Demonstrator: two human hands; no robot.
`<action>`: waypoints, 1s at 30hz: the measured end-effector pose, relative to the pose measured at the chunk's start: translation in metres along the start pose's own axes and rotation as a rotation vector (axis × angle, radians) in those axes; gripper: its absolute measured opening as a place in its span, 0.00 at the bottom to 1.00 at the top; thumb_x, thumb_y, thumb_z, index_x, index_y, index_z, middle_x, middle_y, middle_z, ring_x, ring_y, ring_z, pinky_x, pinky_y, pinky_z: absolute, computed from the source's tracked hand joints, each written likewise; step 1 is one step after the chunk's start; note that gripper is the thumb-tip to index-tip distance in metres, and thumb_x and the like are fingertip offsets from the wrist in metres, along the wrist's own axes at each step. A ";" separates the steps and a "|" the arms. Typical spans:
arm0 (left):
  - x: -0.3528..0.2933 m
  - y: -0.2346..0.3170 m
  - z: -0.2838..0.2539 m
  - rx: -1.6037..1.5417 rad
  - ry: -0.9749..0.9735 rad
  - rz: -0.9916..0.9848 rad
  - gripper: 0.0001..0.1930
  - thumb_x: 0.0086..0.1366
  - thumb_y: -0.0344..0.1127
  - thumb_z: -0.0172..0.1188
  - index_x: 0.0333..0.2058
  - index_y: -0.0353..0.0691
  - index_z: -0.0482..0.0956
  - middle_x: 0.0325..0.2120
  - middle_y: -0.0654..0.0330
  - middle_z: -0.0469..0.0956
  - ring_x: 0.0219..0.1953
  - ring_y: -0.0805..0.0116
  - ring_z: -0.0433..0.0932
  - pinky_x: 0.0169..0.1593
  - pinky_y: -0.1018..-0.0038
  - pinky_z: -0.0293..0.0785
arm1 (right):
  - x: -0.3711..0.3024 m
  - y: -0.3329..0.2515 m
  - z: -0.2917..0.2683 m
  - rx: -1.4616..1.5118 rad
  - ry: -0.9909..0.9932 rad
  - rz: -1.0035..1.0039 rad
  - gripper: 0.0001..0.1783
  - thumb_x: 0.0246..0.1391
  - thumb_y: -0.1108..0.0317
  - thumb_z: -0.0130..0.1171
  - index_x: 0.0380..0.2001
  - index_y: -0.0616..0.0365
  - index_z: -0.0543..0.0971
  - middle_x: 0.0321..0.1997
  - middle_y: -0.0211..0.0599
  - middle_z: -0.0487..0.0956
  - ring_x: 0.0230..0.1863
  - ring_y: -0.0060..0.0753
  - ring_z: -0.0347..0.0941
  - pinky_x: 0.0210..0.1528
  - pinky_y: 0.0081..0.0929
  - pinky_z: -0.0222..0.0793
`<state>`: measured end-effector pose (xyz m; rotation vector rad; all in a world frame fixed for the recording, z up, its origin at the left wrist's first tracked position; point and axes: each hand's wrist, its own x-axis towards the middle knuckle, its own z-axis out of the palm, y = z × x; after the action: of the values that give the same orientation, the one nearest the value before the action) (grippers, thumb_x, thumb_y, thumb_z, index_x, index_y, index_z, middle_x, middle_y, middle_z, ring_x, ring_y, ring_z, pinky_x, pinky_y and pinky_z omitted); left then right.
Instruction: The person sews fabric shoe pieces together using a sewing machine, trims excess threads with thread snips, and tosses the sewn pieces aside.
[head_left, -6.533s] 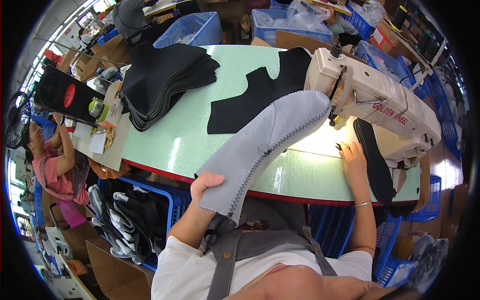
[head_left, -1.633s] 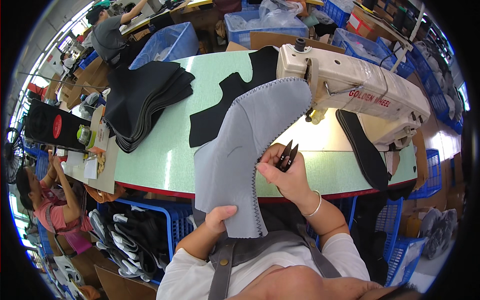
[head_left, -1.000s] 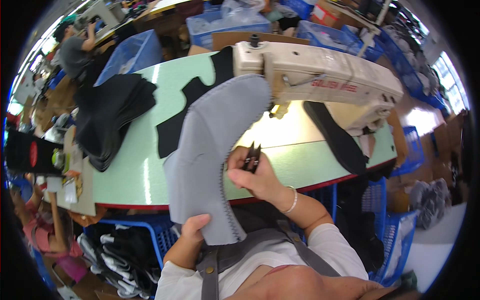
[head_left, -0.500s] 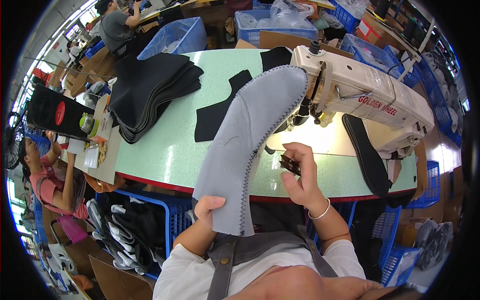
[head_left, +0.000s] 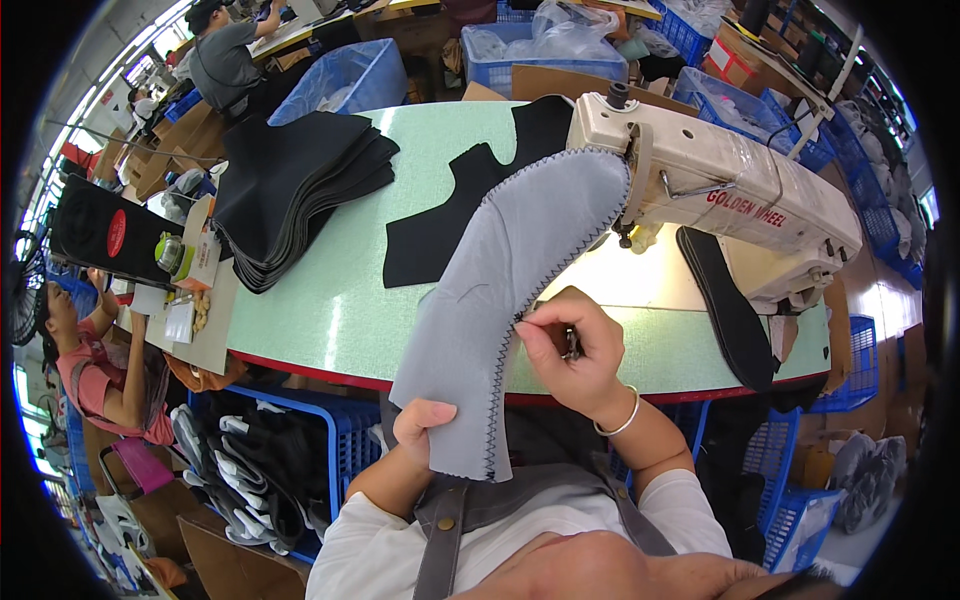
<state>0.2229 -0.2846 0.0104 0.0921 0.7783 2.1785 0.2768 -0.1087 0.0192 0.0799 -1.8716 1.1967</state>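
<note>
1. Grey fabric panel [head_left: 510, 300], boot-shaped, zigzag-stitched down one edge, held up in the air between chest and the pale green surface [head_left: 330, 300]; top end reaches toward the head of the cream sewing machine [head_left: 720, 200].
2. Left hand [head_left: 425, 425]: grip closed on the panel's lower corner, thumb on the near face, fingers hidden behind.
3. Right hand [head_left: 570, 350]: fingertips pinched narrow on the stitched edge about mid-length; small dark tool in the palm, probably thread snips [head_left: 572, 343], mostly hidden.
4. Handling, as judged: light, soft, floppy; looks like foam-backed cloth, holds a gentle curve but folds if held at one point only. Not fragile, not slippery.
5. Best held at two well-apart points, lower corner plus seam edge, as now; pinching beside the stitching rather than on it should spare the thread.
6. Nearby on the surface: stack of black cut pieces [head_left: 300, 190] at left, single black cut piece [head_left: 470, 200] behind the panel, black sole-shaped piece [head_left: 725, 300] at right.
7. Below the surface at left: blue crate [head_left: 330, 450] of black-and-white parts.
</note>
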 end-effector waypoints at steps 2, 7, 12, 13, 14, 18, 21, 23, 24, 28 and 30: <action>-0.002 0.000 -0.003 0.059 -0.008 -0.016 0.38 0.40 0.33 0.55 0.56 0.28 0.63 0.44 0.43 0.75 0.42 0.53 0.79 0.46 0.66 0.78 | -0.001 0.000 -0.001 0.057 -0.015 0.047 0.10 0.48 0.75 0.67 0.31 0.59 0.74 0.24 0.30 0.75 0.19 0.16 0.67 0.21 0.15 0.62; 0.000 0.007 0.003 0.184 0.074 -0.037 0.44 0.36 0.36 0.57 0.58 0.28 0.60 0.51 0.45 0.71 0.51 0.52 0.73 0.55 0.66 0.71 | -0.007 -0.003 -0.007 0.291 -0.133 0.233 0.08 0.50 0.79 0.62 0.29 0.60 0.73 0.23 0.27 0.72 0.20 0.11 0.60 0.22 0.13 0.55; 0.005 0.007 -0.009 0.407 -0.117 0.080 0.37 0.43 0.38 0.59 0.55 0.32 0.65 0.46 0.50 0.72 0.48 0.58 0.73 0.52 0.67 0.71 | -0.006 -0.002 -0.014 0.331 -0.160 0.295 0.07 0.48 0.77 0.64 0.28 0.59 0.74 0.23 0.24 0.74 0.19 0.10 0.61 0.20 0.12 0.55; 0.006 0.009 -0.013 0.527 -0.177 0.100 0.37 0.44 0.39 0.60 0.56 0.34 0.65 0.48 0.51 0.72 0.50 0.59 0.71 0.54 0.67 0.68 | -0.005 -0.002 -0.015 0.334 -0.158 0.295 0.07 0.48 0.77 0.64 0.28 0.59 0.74 0.23 0.24 0.74 0.19 0.10 0.61 0.20 0.12 0.55; 0.007 0.012 -0.019 0.531 -0.177 0.101 0.37 0.44 0.39 0.60 0.56 0.34 0.65 0.48 0.51 0.72 0.50 0.59 0.71 0.54 0.67 0.68 | -0.003 -0.003 -0.017 0.306 -0.184 0.246 0.08 0.48 0.78 0.65 0.28 0.58 0.75 0.23 0.24 0.74 0.19 0.11 0.62 0.20 0.12 0.56; 0.011 0.023 -0.024 0.891 -0.342 0.225 0.39 0.44 0.40 0.60 0.58 0.35 0.62 0.48 0.52 0.71 0.51 0.59 0.70 0.54 0.67 0.66 | 0.005 -0.005 -0.021 0.310 -0.298 0.109 0.11 0.45 0.76 0.67 0.31 0.57 0.75 0.23 0.25 0.74 0.20 0.13 0.64 0.21 0.13 0.58; 0.003 0.024 -0.013 0.680 -0.263 0.204 0.40 0.42 0.37 0.59 0.58 0.34 0.61 0.48 0.51 0.71 0.51 0.58 0.71 0.54 0.67 0.68 | 0.006 -0.006 -0.027 0.298 -0.342 0.073 0.15 0.45 0.76 0.67 0.36 0.58 0.73 0.25 0.29 0.75 0.21 0.17 0.66 0.23 0.14 0.60; 0.000 0.024 0.000 0.468 -0.169 0.147 0.41 0.40 0.35 0.59 0.58 0.33 0.61 0.48 0.49 0.72 0.50 0.56 0.72 0.53 0.66 0.70 | 0.005 -0.001 -0.026 0.293 -0.226 0.008 0.18 0.45 0.76 0.66 0.39 0.59 0.72 0.26 0.33 0.75 0.22 0.21 0.68 0.23 0.16 0.62; 0.001 0.025 0.008 0.366 -0.085 0.131 0.44 0.37 0.36 0.58 0.59 0.30 0.61 0.50 0.46 0.71 0.52 0.51 0.72 0.56 0.64 0.69 | 0.004 0.003 -0.025 0.282 -0.102 -0.045 0.20 0.45 0.76 0.65 0.42 0.60 0.71 0.27 0.36 0.75 0.23 0.25 0.69 0.24 0.18 0.63; 0.004 0.023 -0.006 0.000 -0.095 0.105 0.44 0.37 0.31 0.55 0.60 0.26 0.58 0.51 0.37 0.70 0.51 0.44 0.74 0.55 0.61 0.74 | 0.008 0.011 -0.018 -0.205 0.040 -0.361 0.25 0.41 0.76 0.67 0.45 0.62 0.71 0.29 0.42 0.76 0.25 0.36 0.71 0.26 0.26 0.67; 0.005 0.023 -0.011 -0.174 -0.157 0.046 0.43 0.38 0.28 0.54 0.60 0.27 0.58 0.51 0.39 0.70 0.48 0.46 0.76 0.52 0.61 0.77 | 0.009 0.012 -0.018 -0.288 0.003 -0.413 0.24 0.43 0.77 0.66 0.45 0.63 0.70 0.32 0.44 0.75 0.27 0.37 0.71 0.28 0.27 0.67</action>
<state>0.2007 -0.2972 0.0137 0.1920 0.5010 2.2415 0.2774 -0.0854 0.0195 0.2896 -1.8890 0.6424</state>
